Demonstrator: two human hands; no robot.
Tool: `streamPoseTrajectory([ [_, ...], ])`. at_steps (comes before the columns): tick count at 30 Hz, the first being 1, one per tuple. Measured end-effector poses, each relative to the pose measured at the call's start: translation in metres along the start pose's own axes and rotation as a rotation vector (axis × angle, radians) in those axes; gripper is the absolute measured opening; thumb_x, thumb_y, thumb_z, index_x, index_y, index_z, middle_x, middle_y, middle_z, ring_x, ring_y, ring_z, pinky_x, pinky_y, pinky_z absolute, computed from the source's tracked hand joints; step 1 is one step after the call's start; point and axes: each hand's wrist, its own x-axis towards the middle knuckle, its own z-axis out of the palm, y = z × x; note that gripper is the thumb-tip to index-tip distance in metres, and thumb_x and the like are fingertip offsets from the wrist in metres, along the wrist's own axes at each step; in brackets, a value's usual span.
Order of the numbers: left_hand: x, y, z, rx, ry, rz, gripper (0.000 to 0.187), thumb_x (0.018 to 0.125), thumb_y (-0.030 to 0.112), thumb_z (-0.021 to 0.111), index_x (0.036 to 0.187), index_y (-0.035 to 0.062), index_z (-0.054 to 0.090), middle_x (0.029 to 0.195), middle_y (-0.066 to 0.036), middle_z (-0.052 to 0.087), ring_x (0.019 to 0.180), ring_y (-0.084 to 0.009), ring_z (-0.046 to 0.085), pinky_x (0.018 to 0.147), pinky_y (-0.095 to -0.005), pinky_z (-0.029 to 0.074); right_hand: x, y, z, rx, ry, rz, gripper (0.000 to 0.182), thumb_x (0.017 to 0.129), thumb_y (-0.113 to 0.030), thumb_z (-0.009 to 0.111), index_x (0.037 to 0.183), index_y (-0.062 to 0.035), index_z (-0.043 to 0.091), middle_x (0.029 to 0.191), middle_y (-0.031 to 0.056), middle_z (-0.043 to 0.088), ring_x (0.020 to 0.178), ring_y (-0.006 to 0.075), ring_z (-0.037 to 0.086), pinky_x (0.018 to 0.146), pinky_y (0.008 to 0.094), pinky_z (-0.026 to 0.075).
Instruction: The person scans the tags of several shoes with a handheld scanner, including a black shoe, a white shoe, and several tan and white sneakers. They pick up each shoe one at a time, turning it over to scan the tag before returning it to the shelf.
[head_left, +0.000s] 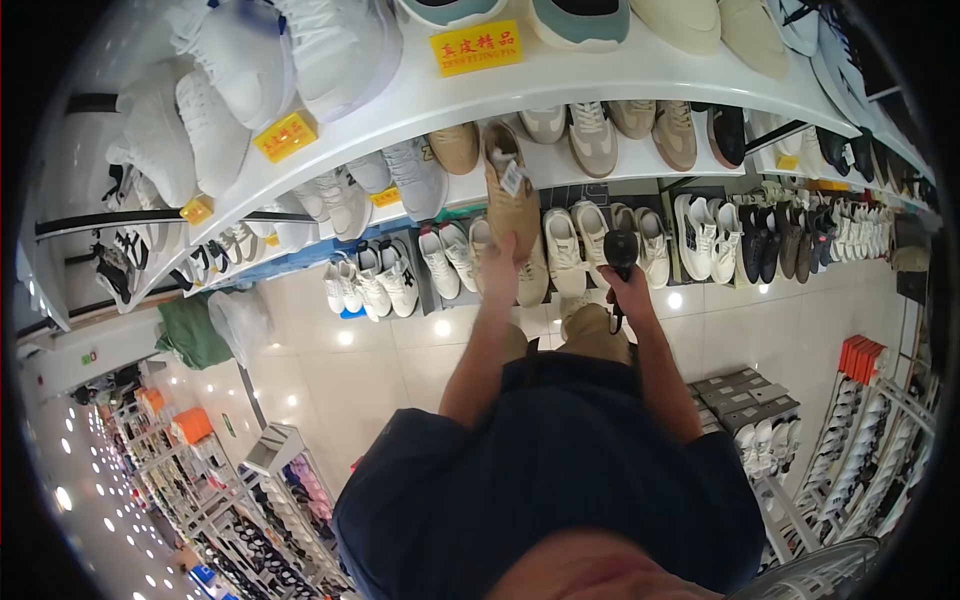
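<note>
My left hand (508,258) is closed around the toe end of a tan shoe (510,215), which it holds up in front of the lower shelf. A white tag (513,179) hangs at the shoe's opening. In my right hand (628,290) is a black handheld scanner (621,250), gripped by its handle, with a dark strap below. The scanner's head is upright, to the right of the shoe and apart from it. Behind it, white sneakers (564,243) stand in a row on boxes.
Above runs a curved white shelf (590,65) with sneakers and a yellow sign (476,48). Beige sneakers (593,138) line the tier below. Dark and white shoes continue right. Shoe racks (860,450) and stacked grey boxes (742,395) stand behind on the tiled floor (370,370).
</note>
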Motion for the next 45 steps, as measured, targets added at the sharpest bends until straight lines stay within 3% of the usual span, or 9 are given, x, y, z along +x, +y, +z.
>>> streamPoseTrajectory([
  [4,-0.069,0.0,-0.034,-0.002,-0.006,-0.049,0.051,0.094,0.035,0.067,0.126,-0.0019,0.051,0.114,-0.011,0.062,0.099,-0.0199,0.064,0.073,-0.0304,0.056,-0.018,-0.005,0.018,-0.02,-0.002,-0.045,0.027,0.089,-0.024,0.071,0.099,-0.0004,0.065,0.066,0.0018,0.058,0.049,0.0104,0.054,0.047,0.0276,0.043],
  [10,-0.147,0.046,-0.119,0.503,-0.089,-0.204,0.052,0.093,0.03,0.07,0.125,-0.0056,0.051,0.104,-0.014,0.065,0.092,-0.0193,0.066,0.075,-0.0297,0.055,-0.055,-0.029,0.049,0.019,0.079,-0.113,0.029,0.09,-0.028,0.071,0.1,-0.0016,0.064,0.064,0.0015,0.057,0.05,0.0102,0.053,0.048,0.0271,0.042],
  [24,-0.22,0.189,-0.126,0.936,-0.586,0.309,0.046,0.086,0.027,0.075,0.114,-0.0042,0.056,0.095,-0.016,0.069,0.086,-0.0194,0.066,0.076,-0.033,0.052,-0.153,-0.059,0.08,0.26,0.253,-0.398,0.022,0.085,-0.008,0.072,0.104,-0.0001,0.065,0.083,0.0034,0.067,0.063,0.0106,0.06,0.056,0.0252,0.046],
  [28,-0.23,0.197,-0.13,0.882,-0.631,0.314,0.041,0.086,0.025,0.075,0.11,-0.0023,0.056,0.093,-0.013,0.068,0.085,-0.0185,0.065,0.076,-0.032,0.051,-0.162,-0.049,0.099,0.405,0.446,-0.411,0.023,0.085,-0.003,0.066,0.107,0.0037,0.062,0.092,0.0067,0.068,0.077,0.0148,0.065,0.068,0.0289,0.052],
  [29,-0.23,0.193,-0.134,0.83,-0.623,0.299,0.041,0.086,0.023,0.075,0.111,-0.0015,0.055,0.096,-0.012,0.067,0.087,-0.018,0.064,0.076,-0.0311,0.051,-0.162,-0.047,0.103,0.45,0.451,-0.399,0.038,0.085,0.001,0.06,0.123,0.0019,0.057,0.109,0.0102,0.065,0.095,0.0182,0.065,0.084,0.031,0.052],
  [31,-0.232,0.186,-0.138,0.782,-0.62,0.285,0.04,0.086,0.021,0.075,0.112,-0.0006,0.055,0.099,-0.012,0.066,0.089,-0.0174,0.064,0.076,-0.0302,0.05,-0.167,-0.051,0.11,0.519,0.469,-0.45,0.041,0.085,0.001,0.06,0.126,0.002,0.056,0.111,0.0108,0.064,0.096,0.0189,0.065,0.085,0.0315,0.052],
  [36,-0.257,0.189,-0.117,0.016,-0.64,-0.317,0.039,0.097,0.025,0.06,0.127,0.0016,0.05,0.121,-0.01,0.061,0.107,-0.0181,0.062,0.093,-0.0308,0.05,-0.197,-0.084,0.119,0.65,0.459,-0.553,0.048,0.084,0.001,0.06,0.131,0.0021,0.052,0.115,0.012,0.063,0.1,0.0214,0.064,0.088,0.0335,0.052],
  [39,-0.26,0.183,-0.101,-0.116,-0.686,-0.477,0.046,0.103,0.03,0.048,0.139,0.0022,0.045,0.131,-0.012,0.059,0.117,-0.021,0.06,0.101,-0.0345,0.049,-0.211,-0.105,0.114,0.624,0.418,-0.627,0.05,0.084,0.001,0.06,0.133,0.0017,0.05,0.116,0.0136,0.063,0.103,0.0228,0.064,0.091,0.0342,0.052],
  [45,-0.261,0.169,-0.088,0.17,-0.723,-0.601,0.053,0.105,0.04,0.043,0.143,0.0024,0.043,0.134,-0.015,0.059,0.118,-0.0247,0.061,0.101,-0.0381,0.05,-0.217,-0.13,0.107,0.546,0.274,-0.669,0.046,0.085,0.002,0.062,0.131,0.0015,0.054,0.11,0.0132,0.069,0.102,0.0188,0.065,0.092,0.0326,0.05],
])
